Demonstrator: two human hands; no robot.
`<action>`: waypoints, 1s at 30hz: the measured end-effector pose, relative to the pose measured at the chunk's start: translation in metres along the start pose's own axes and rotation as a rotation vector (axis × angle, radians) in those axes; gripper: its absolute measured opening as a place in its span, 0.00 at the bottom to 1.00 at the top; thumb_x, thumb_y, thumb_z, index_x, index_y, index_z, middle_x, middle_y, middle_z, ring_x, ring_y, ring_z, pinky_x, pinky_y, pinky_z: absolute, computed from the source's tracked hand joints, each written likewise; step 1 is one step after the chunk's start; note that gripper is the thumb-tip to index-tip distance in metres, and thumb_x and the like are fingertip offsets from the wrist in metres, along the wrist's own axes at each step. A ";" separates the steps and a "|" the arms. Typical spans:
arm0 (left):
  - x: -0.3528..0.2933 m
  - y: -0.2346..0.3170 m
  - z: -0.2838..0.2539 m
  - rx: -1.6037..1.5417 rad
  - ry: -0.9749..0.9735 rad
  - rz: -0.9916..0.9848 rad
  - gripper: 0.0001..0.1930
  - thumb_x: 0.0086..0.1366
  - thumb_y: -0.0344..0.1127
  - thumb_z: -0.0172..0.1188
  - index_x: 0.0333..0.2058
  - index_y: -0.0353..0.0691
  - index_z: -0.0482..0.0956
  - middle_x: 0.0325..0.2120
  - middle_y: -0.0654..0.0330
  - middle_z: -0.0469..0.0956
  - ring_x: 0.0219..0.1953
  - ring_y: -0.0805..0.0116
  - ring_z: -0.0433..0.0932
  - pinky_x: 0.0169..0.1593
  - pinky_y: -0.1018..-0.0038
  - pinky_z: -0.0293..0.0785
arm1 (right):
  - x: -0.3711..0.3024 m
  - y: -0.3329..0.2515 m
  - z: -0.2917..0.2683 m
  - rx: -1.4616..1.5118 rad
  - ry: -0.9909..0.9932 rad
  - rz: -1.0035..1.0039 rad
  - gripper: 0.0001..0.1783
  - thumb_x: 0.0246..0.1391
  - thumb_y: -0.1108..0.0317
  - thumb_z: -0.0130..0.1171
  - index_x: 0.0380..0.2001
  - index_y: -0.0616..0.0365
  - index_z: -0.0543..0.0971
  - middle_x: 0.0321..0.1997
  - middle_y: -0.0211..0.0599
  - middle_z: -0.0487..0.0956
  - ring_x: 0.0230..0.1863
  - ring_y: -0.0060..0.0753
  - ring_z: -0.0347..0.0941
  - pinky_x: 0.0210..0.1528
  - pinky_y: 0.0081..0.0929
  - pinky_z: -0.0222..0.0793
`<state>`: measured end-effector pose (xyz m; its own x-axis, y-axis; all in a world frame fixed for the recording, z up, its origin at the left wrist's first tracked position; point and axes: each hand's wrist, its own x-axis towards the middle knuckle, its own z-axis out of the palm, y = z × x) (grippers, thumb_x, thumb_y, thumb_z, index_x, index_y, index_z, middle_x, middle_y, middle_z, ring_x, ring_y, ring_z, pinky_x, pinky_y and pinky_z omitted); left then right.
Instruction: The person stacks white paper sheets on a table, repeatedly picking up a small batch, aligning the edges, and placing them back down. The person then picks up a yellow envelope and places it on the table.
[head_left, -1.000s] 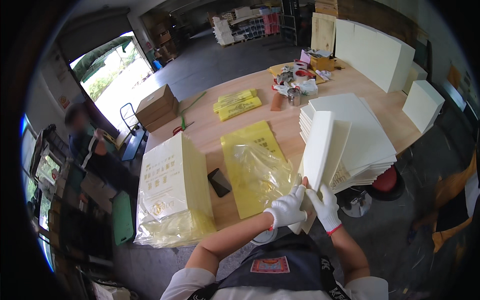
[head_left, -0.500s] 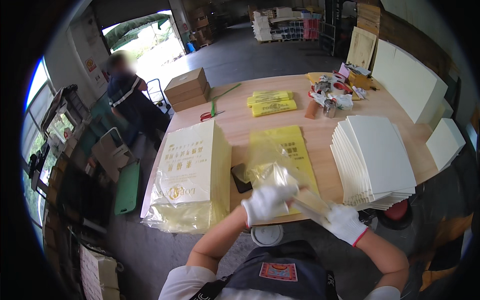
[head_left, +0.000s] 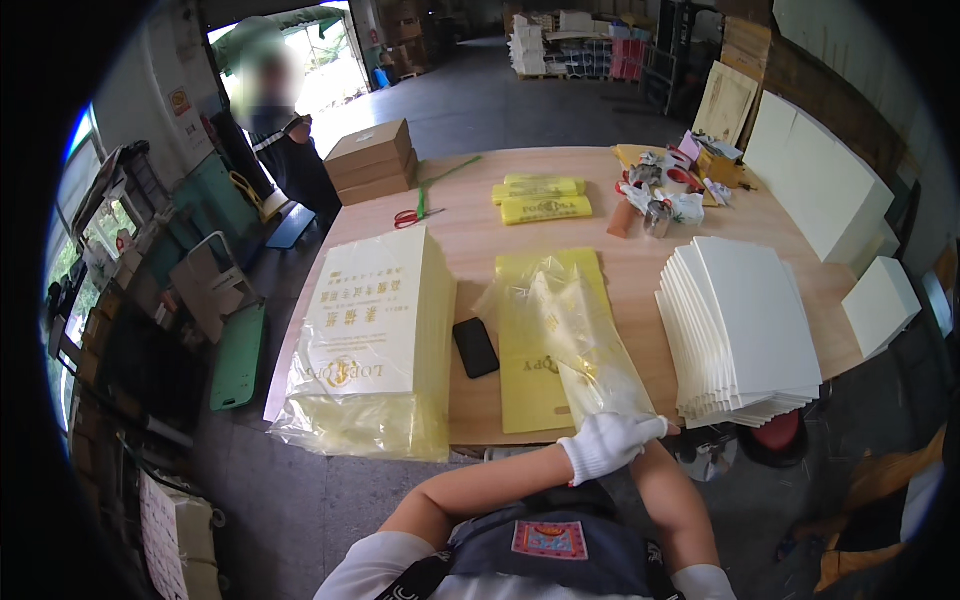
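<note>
My left hand (head_left: 602, 446), in a white knitted glove, is closed on the mouth of a clear yellowish plastic bag (head_left: 572, 318) by the table's near edge. My right hand (head_left: 622, 392) appears to be inside that bag. Its white glove shows faintly through the film, and its fingers cannot be made out. Beneath the bag lies a flat stack of yellow printed bags (head_left: 522, 385). To the left stands a tall paper stack (head_left: 365, 310) wrapped in a printed clear bag. On the right is a fanned pile of white paper (head_left: 745, 315).
A black phone (head_left: 475, 348) lies beside the wrapped stack. Farther back are red-handled scissors (head_left: 408, 218), brown cartons (head_left: 370, 160), rolled yellow bags (head_left: 545, 207) and a clutter of tape and tools (head_left: 670, 180). A person (head_left: 290, 150) stands beyond the table's far left.
The bag has come down onto the yellow stack and stretched away from me. My right hand has moved from beside it to inside it. The person at far left has shifted.
</note>
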<state>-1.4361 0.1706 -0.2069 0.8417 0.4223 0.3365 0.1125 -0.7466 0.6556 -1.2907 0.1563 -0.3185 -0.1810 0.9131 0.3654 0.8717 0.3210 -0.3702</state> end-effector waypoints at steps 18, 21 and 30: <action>-0.227 -0.118 0.034 0.269 0.519 -0.706 0.07 0.62 0.32 0.65 0.36 0.41 0.76 0.27 0.59 0.77 0.30 0.61 0.77 0.35 0.65 0.74 | -0.083 -0.042 -0.015 -0.387 -0.245 0.480 0.16 0.61 0.54 0.53 0.36 0.53 0.83 0.20 0.43 0.81 0.21 0.47 0.80 0.26 0.47 0.73; -0.234 -0.059 0.024 -0.576 0.711 -0.891 0.06 0.65 0.30 0.66 0.34 0.40 0.76 0.29 0.67 0.78 0.30 0.77 0.74 0.35 0.75 0.72 | -0.099 -0.057 -0.044 -0.429 -0.284 0.270 0.12 0.57 0.59 0.55 0.25 0.52 0.79 0.16 0.38 0.79 0.17 0.41 0.78 0.22 0.44 0.73; -0.205 -0.052 -0.014 -0.670 -0.020 -0.534 0.08 0.58 0.23 0.63 0.33 0.43 0.73 0.28 0.69 0.75 0.31 0.78 0.73 0.36 0.76 0.72 | -0.072 -0.066 -0.087 -0.137 -0.917 -0.110 0.10 0.52 0.56 0.58 0.25 0.47 0.83 0.27 0.35 0.83 0.34 0.39 0.81 0.36 0.42 0.75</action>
<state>-1.6219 0.1300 -0.3009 0.7749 0.6167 -0.1387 0.1658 0.0135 0.9861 -1.2959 0.0477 -0.2461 -0.5032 0.7398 -0.4466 0.8641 0.4381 -0.2479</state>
